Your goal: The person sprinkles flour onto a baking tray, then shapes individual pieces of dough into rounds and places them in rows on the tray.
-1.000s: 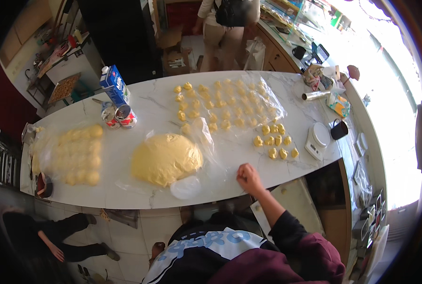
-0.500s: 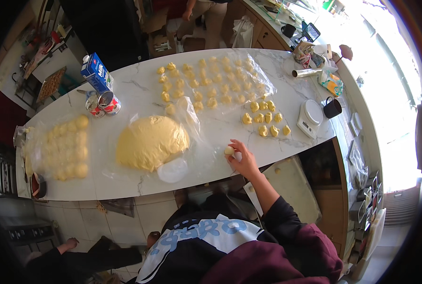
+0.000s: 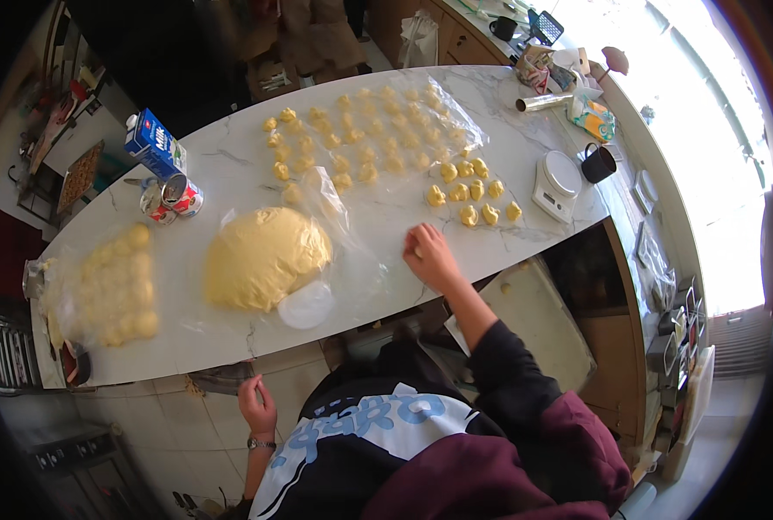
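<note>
My right hand is curled down against the white marble tabletop, its fingers closed around a small pale dough ball that they mostly hide. Just beyond it sit several yellow filling lumps in loose rows. Left of the hand rests a big mound of yellow dough under clear plastic, a white round scraper at its near edge. My left hand, a watch on its wrist, hangs off the table's near edge with nothing in it, fingers loosely bent and thumb apart.
Plastic sheet covers more yellow lumps at the back and rows of dough balls at the left. A milk carton and two cans stand back left. A kitchen scale and black mug stand right.
My right hand has turned down over the dough ball, which showed at its fingertips before. My left hand has come into view. The person at lower left has gone out of view.
</note>
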A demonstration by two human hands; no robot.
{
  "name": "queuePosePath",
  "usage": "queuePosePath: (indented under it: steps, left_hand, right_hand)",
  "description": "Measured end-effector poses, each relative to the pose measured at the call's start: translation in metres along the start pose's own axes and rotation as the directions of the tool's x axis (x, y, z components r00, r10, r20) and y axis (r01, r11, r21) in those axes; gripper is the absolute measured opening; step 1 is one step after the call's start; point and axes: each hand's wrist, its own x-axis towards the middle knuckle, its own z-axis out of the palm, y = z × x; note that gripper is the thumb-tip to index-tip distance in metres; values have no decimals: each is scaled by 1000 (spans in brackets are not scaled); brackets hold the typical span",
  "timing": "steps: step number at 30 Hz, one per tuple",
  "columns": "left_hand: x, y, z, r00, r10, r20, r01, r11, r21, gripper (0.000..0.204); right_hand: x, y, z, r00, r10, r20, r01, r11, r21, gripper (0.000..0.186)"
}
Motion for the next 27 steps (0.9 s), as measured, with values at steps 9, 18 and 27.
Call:
queuePosePath:
  steps: [9,18,27]
  left_hand:
    - [114,23,12,724,567,392,-648,755,104,74]
    - [131,22,37,618,542,569,-728,668,155,60]
    - [134,24,41,577,575,580,-778,603,176,63]
  right_hand:
    - [-46,-49,0,974,190,-126,-174,977,125,52]
    - [-108,-3,-74,759,645,-89,-305,472,827,47]
    - [-314,124,-12,146,977,-156,-927,190,323,42]
